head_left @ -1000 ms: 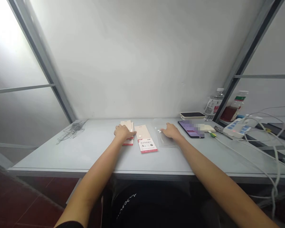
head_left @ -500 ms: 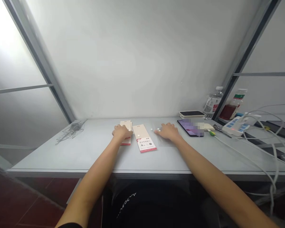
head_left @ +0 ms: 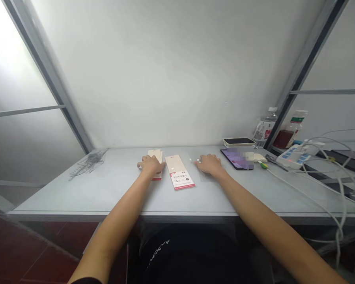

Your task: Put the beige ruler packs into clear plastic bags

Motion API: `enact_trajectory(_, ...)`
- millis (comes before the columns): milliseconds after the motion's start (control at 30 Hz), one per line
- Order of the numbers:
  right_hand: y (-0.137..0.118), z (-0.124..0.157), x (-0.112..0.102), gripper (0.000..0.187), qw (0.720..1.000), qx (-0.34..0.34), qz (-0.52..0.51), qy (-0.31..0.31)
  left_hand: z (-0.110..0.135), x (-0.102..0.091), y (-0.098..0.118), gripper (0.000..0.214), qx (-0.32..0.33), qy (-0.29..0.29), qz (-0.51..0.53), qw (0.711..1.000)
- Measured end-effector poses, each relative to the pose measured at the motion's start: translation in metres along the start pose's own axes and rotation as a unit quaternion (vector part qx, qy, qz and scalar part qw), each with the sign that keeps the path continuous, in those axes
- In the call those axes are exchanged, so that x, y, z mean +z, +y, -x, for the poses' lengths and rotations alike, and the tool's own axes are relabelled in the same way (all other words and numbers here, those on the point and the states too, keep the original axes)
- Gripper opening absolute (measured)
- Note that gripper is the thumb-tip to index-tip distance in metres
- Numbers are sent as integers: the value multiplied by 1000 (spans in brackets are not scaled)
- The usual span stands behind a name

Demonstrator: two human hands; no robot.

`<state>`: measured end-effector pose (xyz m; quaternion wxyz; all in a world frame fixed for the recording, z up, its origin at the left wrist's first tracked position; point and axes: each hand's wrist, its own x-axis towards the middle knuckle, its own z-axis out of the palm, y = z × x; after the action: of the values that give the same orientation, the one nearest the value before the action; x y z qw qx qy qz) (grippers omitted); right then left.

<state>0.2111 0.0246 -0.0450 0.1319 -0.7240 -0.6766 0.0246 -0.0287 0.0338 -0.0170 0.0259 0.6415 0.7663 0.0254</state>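
My left hand (head_left: 149, 165) rests over a small stack of cream and red printed card packets (head_left: 156, 178). Its fingers bend over the left side and the thumb lies along the right edge. Just right of it, one more packet (head_left: 180, 173) lies flat by itself, with a small white dot (head_left: 172, 169) on its cream part. My right hand (head_left: 210, 164) is on a clear plastic sheet (head_left: 205, 178), fingers bent and thumb drawn in toward them. Small white dots (head_left: 191, 159) show by the thumb. The fingertips are partly hidden.
Right of my right hand lie a phone (head_left: 236, 159) with a purple screen, another phone (head_left: 239, 141), and a power strip (head_left: 292, 156) with white cables. Bottles (head_left: 266, 128) stand at the back right. A tangle of dark wire (head_left: 90, 161) lies far left.
My left hand and the stack under it have shifted slightly left. My right thumb has drawn closer to the fingers, and the white dots beside it have moved slightly. The single packet has stayed put.
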Motion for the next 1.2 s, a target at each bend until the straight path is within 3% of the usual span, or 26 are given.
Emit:
enact_trajectory(133, -11, 6, -10, 43, 998, -33, -19, 56, 12, -1, 12, 59, 93, 72, -5, 993)
enact_trajectory(200, -20, 12, -15, 38, 990, -92, -52, 89, 19, 2, 21, 63, 141, 83, -1, 987)
enact_trajectory(300, -31, 20, -17, 33, 979, -170, -87, 66, 26, 8, 32, 67, 171, 41, -1, 984)
enact_trajectory(433, -35, 26, -14, 30, 974, -212, -84, -1, 29, 12, 37, 57, 190, -11, -4, 982)
enact_trajectory(600, -33, 26, -11, 31, 974, -211, -70, -34, 30, 7, 36, 39, 182, -24, -13, 983)
enact_trajectory(767, -35, 28, -10, 37, 973, -199, -117, -30, 30, 4, 35, 23, 196, -29, -12, 980)
enact_trajectory(900, -39, 27, -9, 41, 963, -169, -209, -11, 28, 0, 32, 28, 190, 25, 13, 981)
enact_trajectory(1033, -41, 24, -9, 43, 932, -82, -354, 12, 31, -10, 32, 35, 180, 103, 52, 977)
enact_trajectory(1100, -42, 25, -9, 52, 897, -50, -438, -20, 35, -13, 34, 33, 173, 138, 87, 971)
enact_trajectory(1200, -43, 26, -9, 50, 830, -70, -541, -116, 42, -15, 38, 30, 179, 169, 144, 958)
